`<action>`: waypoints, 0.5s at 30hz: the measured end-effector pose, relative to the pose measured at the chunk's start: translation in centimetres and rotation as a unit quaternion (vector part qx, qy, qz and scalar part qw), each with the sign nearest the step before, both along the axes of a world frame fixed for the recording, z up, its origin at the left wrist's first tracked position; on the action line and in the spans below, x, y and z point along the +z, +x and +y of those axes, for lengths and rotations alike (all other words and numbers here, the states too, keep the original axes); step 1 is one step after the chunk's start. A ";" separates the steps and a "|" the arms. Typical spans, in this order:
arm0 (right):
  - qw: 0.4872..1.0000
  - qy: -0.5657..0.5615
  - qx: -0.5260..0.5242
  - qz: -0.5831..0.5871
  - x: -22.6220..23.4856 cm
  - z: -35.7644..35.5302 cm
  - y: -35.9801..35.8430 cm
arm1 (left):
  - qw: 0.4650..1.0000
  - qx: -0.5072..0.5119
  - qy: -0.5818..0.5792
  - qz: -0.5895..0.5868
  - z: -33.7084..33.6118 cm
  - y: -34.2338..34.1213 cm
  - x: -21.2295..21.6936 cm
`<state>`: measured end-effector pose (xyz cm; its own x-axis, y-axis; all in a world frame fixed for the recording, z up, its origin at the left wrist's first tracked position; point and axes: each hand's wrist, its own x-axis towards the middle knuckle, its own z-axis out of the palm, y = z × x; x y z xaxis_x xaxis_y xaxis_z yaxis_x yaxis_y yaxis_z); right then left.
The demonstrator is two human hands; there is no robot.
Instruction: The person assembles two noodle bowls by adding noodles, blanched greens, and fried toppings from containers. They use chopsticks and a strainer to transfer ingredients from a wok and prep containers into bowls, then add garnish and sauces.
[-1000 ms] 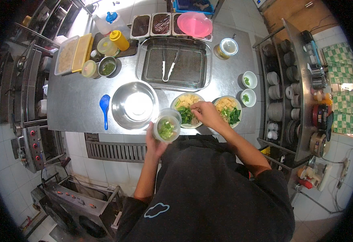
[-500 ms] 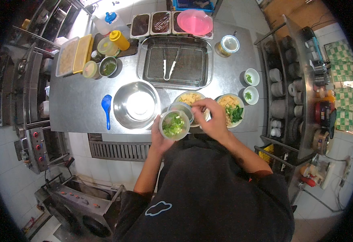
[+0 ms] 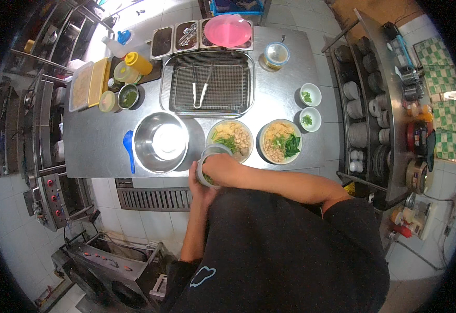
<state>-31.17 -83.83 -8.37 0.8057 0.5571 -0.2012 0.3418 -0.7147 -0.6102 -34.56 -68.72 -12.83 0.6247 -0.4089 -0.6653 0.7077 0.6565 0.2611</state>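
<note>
My left hand [image 3: 200,190] holds a translucent plastic tub [image 3: 200,171] of chopped green onion at the table's front edge. Over its mouth is my right hand [image 3: 223,170], back of the hand up; its fingers are down in the tub and hidden. Another round translucent lid or tub [image 3: 216,149] shows just beyond, partly covered. Past it stands a bowl [image 3: 250,150] with yellowish food, beige chunks and chopped greens. To its right a second bowl [image 3: 262,152] has similar food, green bits and dark leafy greens.
A steel mixing bowl [image 3: 140,141] and a blue spoon [image 3: 129,148] lie left. Behind are a wire-mesh tray [image 3: 183,111] with tongs [image 3: 202,94], steel pans and a pink basin [image 3: 228,30]. Two small white bowls [image 3: 319,125] with greens, a lidded jar [image 3: 276,55] and a dish shelf stand right.
My right hand has moved left, from above the nearer-left food bowl into the tub. The view has shifted, and both food bowls now show more fully.
</note>
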 end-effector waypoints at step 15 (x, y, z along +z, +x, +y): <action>0.936 0.294 -0.109 0.162 2.7 -7.1 2.1 | 0.994 0.091 -0.053 -0.014 0.3 -1.6 -0.3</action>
